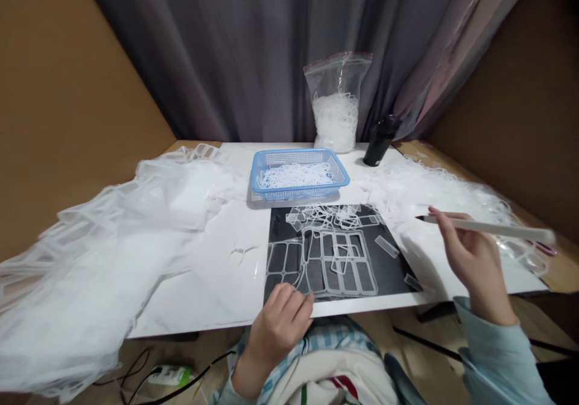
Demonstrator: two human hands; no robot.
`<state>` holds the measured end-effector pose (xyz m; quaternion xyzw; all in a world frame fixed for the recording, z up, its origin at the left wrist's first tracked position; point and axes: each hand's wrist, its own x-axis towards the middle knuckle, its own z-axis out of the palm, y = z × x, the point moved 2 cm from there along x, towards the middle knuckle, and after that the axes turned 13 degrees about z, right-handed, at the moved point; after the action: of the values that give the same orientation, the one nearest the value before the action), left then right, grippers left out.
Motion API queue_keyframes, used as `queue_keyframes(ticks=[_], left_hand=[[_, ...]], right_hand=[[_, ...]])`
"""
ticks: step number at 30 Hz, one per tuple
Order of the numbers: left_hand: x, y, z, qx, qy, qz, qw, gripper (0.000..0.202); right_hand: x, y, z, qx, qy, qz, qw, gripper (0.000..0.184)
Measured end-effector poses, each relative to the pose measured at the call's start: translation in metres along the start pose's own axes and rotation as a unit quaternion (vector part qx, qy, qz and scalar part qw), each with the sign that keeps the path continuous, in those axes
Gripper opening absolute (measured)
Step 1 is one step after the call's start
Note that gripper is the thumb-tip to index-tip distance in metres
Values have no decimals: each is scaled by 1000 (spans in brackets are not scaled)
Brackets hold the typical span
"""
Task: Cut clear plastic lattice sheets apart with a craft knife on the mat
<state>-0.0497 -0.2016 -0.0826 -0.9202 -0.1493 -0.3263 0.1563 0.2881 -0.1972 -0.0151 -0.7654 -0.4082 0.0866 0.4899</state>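
My right hand (473, 257), raised over the right side of the table, is closed around a white pen-shaped tool (506, 230) with a dark pointed tip facing left. At the near edge of a black mat (393, 278) my left hand (283, 320) rests with curled fingers; what they hold, if anything, is hidden. Just beyond those fingers lies a translucent plastic sheet of joined frames (323, 266). Small loose frames (344, 257) lie on it. A tangle of thin white frames (339, 216) covers the mat's far part, and a clear rectangular piece (386, 247) lies to the right.
Behind the mat stands a blue basket (257, 178) of thin white frames. A zip bag (337, 115) and a black cup (380, 142) are farther back. Heaps of translucent sheets (104, 260) fill the left; white scraps (434, 188) pile up right. Brown panels flank the table.
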Motion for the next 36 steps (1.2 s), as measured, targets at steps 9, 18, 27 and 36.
queue_keyframes(ticks=[9,18,27,36], left_hand=[[7,4,-5,-3,8,-46,999,30],[7,5,-3,-15,1,-50,999,26],[8,4,-2,-30,-5,-48,998,25],[10,3,-3,-44,-7,-45,998,27]], right_hand=[[-66,-4,30,51,-214,-54,974,31],[-122,-26,66,112,-357,-118,920,18],[-131,-29,64,37,-362,-228,903,20],[-165,0,77,-109,-238,-385,885,45]])
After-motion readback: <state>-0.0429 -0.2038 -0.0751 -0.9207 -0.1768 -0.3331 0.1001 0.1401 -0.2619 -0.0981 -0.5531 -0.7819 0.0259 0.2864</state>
